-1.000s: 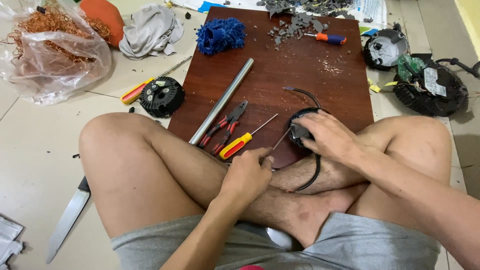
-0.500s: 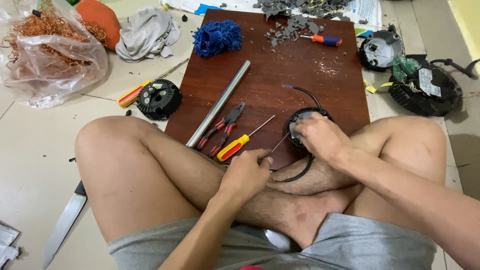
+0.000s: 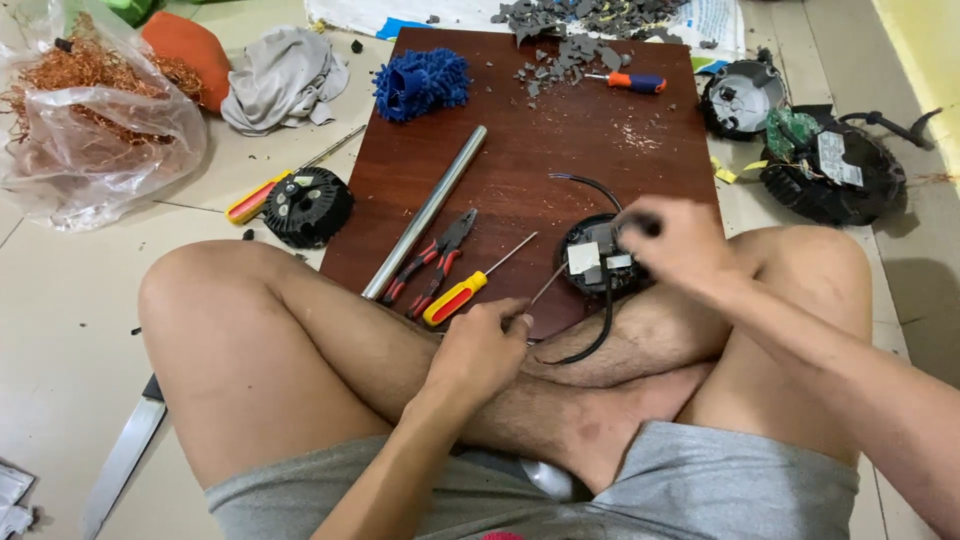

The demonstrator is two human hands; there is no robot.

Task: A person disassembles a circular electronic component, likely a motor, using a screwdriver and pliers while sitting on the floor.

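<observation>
Prying step: left hand (image 3: 480,345) fingers closed on a screwdriver (image 3: 548,283); right hand (image 3: 675,245) fingers grip the black motor (image 3: 600,262). Next needs steady leverage.

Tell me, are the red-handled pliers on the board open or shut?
Open: the pliers lie flat on the wooden board, handles spread apart.
</observation>
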